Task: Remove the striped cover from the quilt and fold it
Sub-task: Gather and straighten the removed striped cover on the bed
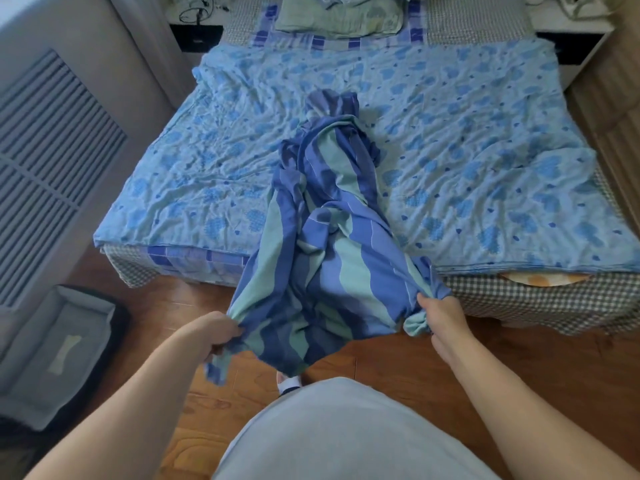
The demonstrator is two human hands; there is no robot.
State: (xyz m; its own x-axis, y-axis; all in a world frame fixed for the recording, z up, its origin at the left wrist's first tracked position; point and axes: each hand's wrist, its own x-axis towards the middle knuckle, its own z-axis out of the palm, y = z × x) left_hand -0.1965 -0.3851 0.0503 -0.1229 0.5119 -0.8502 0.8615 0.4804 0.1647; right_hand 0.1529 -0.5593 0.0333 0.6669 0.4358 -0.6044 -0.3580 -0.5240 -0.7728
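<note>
One bed: wide bed (519, 296) with a checked grey-and-white skirt, standing on reddish wooden floorboards (398, 355).
Quilt: light blue quilt printed with darker blue hearts (467, 161), spread flat and wrinkled over the bed.
Cover: blue-and-teal striped fabric cover (325, 237), bunched in a long heap down the middle of the quilt, its near end hanging past the foot of the bed.
Pet bed: grey cushioned pet bed with a bone print (65, 351), on the floor at left.
Pillow: pale green pillow (339, 15), at the head.
Left hand (218, 332): fingers curled tight round the cover's near left corner.
Right hand (440, 315): fingers pinching the near right corner.
</note>
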